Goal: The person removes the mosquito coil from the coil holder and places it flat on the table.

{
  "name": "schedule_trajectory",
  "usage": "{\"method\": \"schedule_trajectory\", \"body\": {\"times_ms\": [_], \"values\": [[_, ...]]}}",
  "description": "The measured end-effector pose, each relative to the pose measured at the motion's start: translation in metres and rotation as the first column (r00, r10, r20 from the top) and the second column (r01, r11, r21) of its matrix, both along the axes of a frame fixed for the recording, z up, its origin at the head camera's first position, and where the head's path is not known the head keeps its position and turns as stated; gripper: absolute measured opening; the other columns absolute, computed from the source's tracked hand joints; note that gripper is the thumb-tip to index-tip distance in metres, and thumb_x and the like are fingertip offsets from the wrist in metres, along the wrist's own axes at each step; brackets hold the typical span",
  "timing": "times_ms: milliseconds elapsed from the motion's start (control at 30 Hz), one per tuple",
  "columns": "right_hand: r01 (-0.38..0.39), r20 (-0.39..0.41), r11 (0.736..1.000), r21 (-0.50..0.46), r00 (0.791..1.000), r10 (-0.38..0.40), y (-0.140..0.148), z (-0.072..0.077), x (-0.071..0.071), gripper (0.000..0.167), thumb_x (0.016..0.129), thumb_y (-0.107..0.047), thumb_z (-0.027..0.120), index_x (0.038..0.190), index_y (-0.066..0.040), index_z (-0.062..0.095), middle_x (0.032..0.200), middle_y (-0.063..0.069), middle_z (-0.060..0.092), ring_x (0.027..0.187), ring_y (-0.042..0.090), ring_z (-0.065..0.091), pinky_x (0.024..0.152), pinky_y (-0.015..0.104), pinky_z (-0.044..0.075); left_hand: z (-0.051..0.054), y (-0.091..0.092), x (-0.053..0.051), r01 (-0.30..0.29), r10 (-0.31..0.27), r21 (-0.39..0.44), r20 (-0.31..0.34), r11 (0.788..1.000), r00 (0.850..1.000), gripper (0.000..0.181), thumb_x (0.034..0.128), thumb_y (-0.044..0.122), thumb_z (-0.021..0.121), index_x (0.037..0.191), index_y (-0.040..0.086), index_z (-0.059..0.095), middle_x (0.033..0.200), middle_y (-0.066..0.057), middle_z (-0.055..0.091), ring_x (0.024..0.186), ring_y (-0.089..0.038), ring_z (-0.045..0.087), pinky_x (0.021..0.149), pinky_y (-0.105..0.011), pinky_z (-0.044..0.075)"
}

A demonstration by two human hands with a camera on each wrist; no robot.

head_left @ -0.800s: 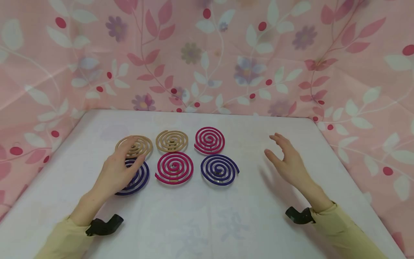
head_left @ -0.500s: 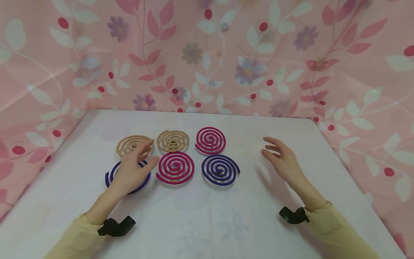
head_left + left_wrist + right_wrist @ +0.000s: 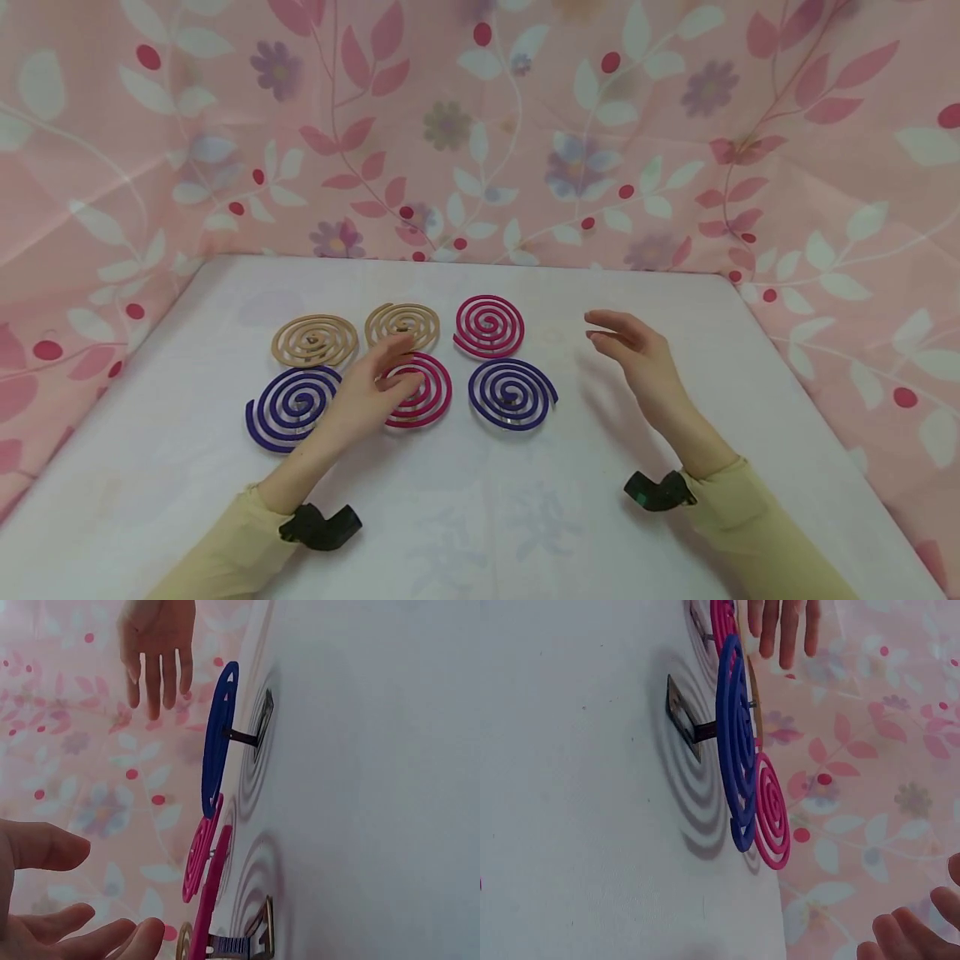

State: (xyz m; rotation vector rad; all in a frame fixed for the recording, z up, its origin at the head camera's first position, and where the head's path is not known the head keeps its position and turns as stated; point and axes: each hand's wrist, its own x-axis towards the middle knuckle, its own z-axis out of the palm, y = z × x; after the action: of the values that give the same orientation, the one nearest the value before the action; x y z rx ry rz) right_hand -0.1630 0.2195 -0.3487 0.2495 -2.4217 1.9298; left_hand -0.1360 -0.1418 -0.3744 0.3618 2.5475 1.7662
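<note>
From the head camera, your left hand (image 3: 362,402) hovers, grip apart, over the front magenta spiral (image 3: 435,397), a coil raised above the white counter (image 3: 450,475) between the left blue spiral (image 3: 302,404) and the right blue spiral (image 3: 511,392). Your right hand (image 3: 643,362), grip also apart, hangs beyond. Left wrist: the right blue spiral shows nearly edge-on, on a dark stem (image 3: 244,737). Right wrist: its small base (image 3: 679,709) seems metal.
</note>
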Motion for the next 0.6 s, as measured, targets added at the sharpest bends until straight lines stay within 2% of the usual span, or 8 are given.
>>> {"method": "schedule_trajectory", "body": {"times_ms": [167,333,500,600], "values": [[-0.016,0.043,0.998,-0.067,0.999,0.019,-0.005,-0.001,-0.001,0.04,0.1,-0.014,0.06,0.135,0.003,0.055,0.132,0.007,0.062,0.115,0.012,0.065,0.097,0.016,0.05,0.001,0.014,-0.002,0.011,-0.011,0.015,0.012,1.0,1.0,0.057,0.0937,0.005,0.067,0.146,-0.001,0.043,0.148,-0.022,0.049,0.132,-0.038,0.051,0.106,-0.051,0.047],[-0.024,0.056,0.998,-0.061,0.998,0.028,-0.007,-0.005,0.0,0.039,0.1,-0.015,0.06,0.135,0.003,0.055,0.132,0.006,0.062,0.116,0.013,0.065,0.098,0.016,0.05,0.001,0.027,-0.003,0.016,-0.016,0.013,0.029,1.0,0.999,0.056,0.0938,0.009,0.068,0.145,0.002,0.045,0.147,-0.02,0.051,0.13,-0.036,0.054,0.105,-0.049,0.049],[-0.043,0.081,0.998,-0.048,0.996,0.047,-0.01,-0.012,0.0,0.038,0.101,-0.015,0.059,0.135,0.002,0.055,0.135,0.011,0.059,0.119,0.017,0.063,0.098,0.016,0.05,-0.004,0.035,0.003,0.041,-0.043,0.028,0.084,0.999,0.996,0.057,0.0925,0.009,0.069,0.145,0.003,0.046,0.147,-0.019,0.051,0.132,-0.034,0.053,0.106,-0.047,0.048],[-0.066,0.092,0.997,-0.047,0.993,0.07,-0.013,-0.017,-0.001,0.038,0.101,-0.013,0.059,0.135,0.002,0.055,0.138,0.018,0.056,0.12,0.017,0.063,0.099,0.017,0.049,-0.008,0.042,0.007,0.062,-0.071,0.08,0.126,0.995,0.989,0.058,0.0918,0.007,0.069,0.145,-0.001,0.045,0.148,-0.021,0.049,0.135,-0.036,0.05,0.108,-0.047,0.045]]}}
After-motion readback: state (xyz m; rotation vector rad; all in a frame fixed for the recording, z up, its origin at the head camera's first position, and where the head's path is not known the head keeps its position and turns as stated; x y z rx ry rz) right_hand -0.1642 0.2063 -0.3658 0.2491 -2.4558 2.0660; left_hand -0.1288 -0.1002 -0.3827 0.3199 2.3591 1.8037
